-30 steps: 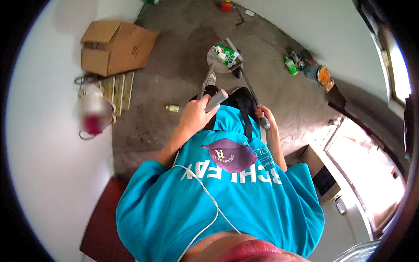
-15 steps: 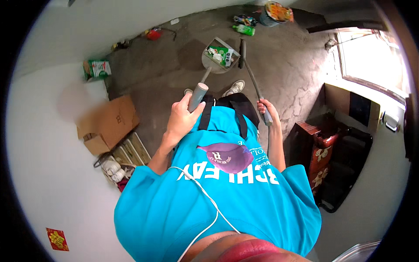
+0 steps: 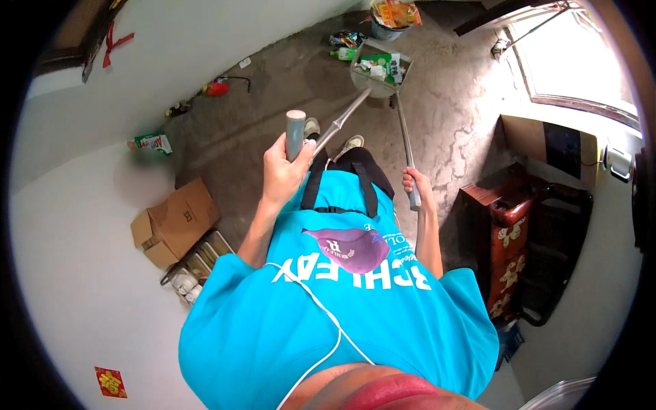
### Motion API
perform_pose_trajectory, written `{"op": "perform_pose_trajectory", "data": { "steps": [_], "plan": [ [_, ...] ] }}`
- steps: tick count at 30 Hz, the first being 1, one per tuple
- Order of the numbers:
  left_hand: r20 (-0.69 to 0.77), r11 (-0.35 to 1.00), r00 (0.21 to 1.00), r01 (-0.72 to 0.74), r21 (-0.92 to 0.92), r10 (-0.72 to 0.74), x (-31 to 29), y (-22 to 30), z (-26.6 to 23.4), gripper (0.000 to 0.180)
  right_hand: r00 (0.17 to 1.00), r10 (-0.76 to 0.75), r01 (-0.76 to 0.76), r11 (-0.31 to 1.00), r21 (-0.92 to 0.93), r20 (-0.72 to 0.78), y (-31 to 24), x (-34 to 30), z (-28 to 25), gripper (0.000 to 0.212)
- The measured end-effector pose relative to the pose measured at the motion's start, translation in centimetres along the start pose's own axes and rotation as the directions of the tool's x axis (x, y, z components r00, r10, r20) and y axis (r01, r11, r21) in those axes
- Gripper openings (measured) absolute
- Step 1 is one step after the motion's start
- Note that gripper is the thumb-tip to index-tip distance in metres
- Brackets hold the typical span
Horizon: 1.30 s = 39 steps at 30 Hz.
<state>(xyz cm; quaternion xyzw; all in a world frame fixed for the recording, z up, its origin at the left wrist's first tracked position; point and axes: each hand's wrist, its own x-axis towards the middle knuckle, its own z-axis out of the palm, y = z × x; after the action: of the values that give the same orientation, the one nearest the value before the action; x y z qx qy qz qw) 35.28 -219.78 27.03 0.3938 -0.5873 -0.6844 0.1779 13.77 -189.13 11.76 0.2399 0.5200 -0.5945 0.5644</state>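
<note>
My left hand (image 3: 282, 171) is closed around the grey grip of a long-handled dustpan (image 3: 361, 85). Its pan is out ahead, above the floor or touching it; I cannot tell which. A green packet (image 3: 391, 66) and crumpled white scraps (image 3: 372, 68) lie inside it. With closed fingers my right hand (image 3: 418, 183) grips the grey handle of a broom (image 3: 404, 130). The broom's dark head is just beneath the near side of the pan, partly hidden. Right beyond the pan stands a bucket (image 3: 384, 31) heaped with orange wrappers (image 3: 398, 11).
A green bottle (image 3: 342, 53) and dark wrappers (image 3: 347, 39) lie left of the pan. Along the left wall are a red item (image 3: 218, 89), a green-white carton (image 3: 153, 143) and a cardboard box (image 3: 181, 215). Dark wooden furniture (image 3: 509, 260) stands at right, beneath a bright window (image 3: 570, 58).
The dustpan has moved ahead and to the right, close to the bucket, with the litter still in it. The broom head has come nearer to me, below the pan. My view has shifted too.
</note>
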Motion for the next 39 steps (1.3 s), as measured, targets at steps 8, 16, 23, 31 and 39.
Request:
{"op": "perform_pose_trajectory", "data": {
  "steps": [8, 16, 23, 31, 39],
  "plan": [
    [0.044, 0.960, 0.993, -0.089, -0.265, 0.105, 8.2, 2.2, 2.7, 0.022, 0.996, -0.075, 0.079, 0.992, 0.099, -0.037, -3.0, 1.0, 2.7, 0.017],
    [0.035, 0.510, 0.984, 0.122, -0.851, -0.176, 20.7, -0.2, 4.3, 0.030, 1.000, 0.007, -0.002, 0.977, 0.213, -0.019, -7.9, 3.1, 3.4, 0.020],
    [0.413, -0.180, 0.677, 0.389, -0.903, -0.609, 25.3, -11.7, 3.2, 0.035, 0.991, 0.131, -0.127, 0.933, 0.336, 0.010, -10.1, 4.3, 5.7, 0.020],
    [0.370, -0.186, 0.740, 0.323, -0.928, -0.562, 25.5, -10.0, 3.9, 0.036, 0.985, 0.165, -0.167, 0.830, 0.532, 0.052, -13.4, 4.7, 6.9, 0.022],
    [0.316, -0.100, 0.724, 0.325, -0.940, -0.614, 23.2, -6.4, 4.5, 0.043, 0.978, 0.210, -0.186, 0.820, 0.541, 0.019, -14.7, 4.5, 6.8, 0.021]
  ]
}}
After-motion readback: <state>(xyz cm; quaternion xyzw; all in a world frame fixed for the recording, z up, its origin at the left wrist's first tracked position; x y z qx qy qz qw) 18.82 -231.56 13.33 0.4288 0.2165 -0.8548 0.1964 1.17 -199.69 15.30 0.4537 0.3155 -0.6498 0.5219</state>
